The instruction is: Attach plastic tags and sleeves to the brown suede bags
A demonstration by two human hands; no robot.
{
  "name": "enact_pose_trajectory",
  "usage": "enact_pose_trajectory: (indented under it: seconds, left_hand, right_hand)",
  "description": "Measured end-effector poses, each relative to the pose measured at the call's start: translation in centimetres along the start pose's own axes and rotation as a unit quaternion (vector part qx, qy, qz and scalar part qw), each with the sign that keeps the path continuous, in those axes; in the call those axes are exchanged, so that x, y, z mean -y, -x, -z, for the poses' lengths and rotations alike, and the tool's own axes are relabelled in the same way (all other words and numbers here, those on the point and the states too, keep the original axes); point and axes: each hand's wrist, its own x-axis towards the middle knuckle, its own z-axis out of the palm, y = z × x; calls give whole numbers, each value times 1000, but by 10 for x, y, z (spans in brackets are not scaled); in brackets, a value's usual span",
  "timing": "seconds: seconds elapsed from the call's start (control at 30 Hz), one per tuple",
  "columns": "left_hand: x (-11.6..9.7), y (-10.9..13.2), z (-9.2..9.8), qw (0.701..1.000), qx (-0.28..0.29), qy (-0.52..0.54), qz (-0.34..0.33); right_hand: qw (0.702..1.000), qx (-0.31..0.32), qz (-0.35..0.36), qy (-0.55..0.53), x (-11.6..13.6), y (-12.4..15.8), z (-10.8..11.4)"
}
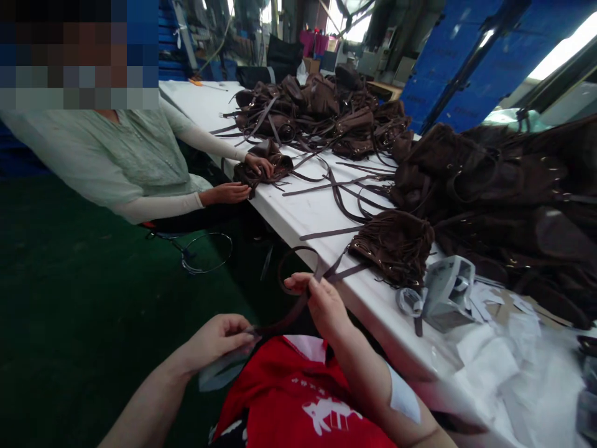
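Between my two hands runs a dark brown strap (284, 323), with a loop of it curling up past my fingers. My left hand (221, 342) is closed on the strap's lower end, and a translucent plastic piece (221, 371) hangs beneath that hand. Higher up, near the table edge, my right hand (326, 305) pinches the strap. The strap leads toward a brown fringed bag (394, 246) with metal eyelets, lying on the white table (321, 214).
A co-worker (140, 155) sits at the left, both hands on another brown bag (265, 165). Piles of brown bags (504, 186) cover the table's far and right parts. A grey tape dispenser (450, 292) stands beside white plastic wrapping (513, 373). Blue panels (485, 62) rise behind.
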Motion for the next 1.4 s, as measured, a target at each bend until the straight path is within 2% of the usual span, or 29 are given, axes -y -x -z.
enact_pose_trajectory:
  seconds: [0.1, 0.17, 0.27, 0.37, 0.47, 0.53, 0.6, 0.73, 0.83, 0.93, 1.0, 1.1, 1.2, 1.3, 1.4]
  left_hand:
    - [-6, 1, -4, 998, 27, 54, -18]
    - [-8, 3, -6, 997, 44, 59, -28]
    - [-5, 9, -4, 996, 73, 40, -28]
    - [6, 16, 5, 995, 99, 7, 18]
    - [13, 20, 12, 995, 80, -29, 52]
    - [9, 19, 9, 998, 51, -20, 41]
    - [-2, 16, 0, 1000, 23, 6, 17]
    - [-24, 2, -25, 997, -23, 70, -32]
    - [-27, -6, -31, 994, -23, 87, -54]
    - [-21, -7, -29, 997, -26, 67, -25]
    - [-19, -6, -28, 997, -44, 69, -9]
    - [-24, -10, -33, 992, -71, 104, -7]
    - [-33, -13, -39, 982, -112, 151, -31]
    - [-35, -6, -39, 985, -127, 118, -17]
    - [-27, -1, -30, 996, -71, 24, 45]
  right_hand:
    - [994, 37, -23, 99, -31, 19, -18]
    - [986, 90, -44, 130, -47, 27, -27]
    - [984, 146, -80, 59, -42, 26, -29]
    - [986, 102, -81, -102, -9, 13, -22]
    - [989, 56, -47, -126, 12, 3, -17]
    - [995, 39, -36, -80, 5, 5, -19]
    - [998, 32, -40, -28, -14, 12, -24]
    - [992, 91, -74, 52, -49, 27, -31]
    - [991, 94, -89, 15, -37, 24, -24]
    - [996, 23, -62, -58, -6, 8, -9]
    - [998, -22, -24, -51, 7, 0, -2]
    - [999, -36, -8, 32, -3, 3, -3]
    - [994, 22, -79, 74, -33, 15, -12]
    - [990, 21, -136, -5, -45, 12, -14]
    - [991, -33, -97, -89, -28, -6, -6]
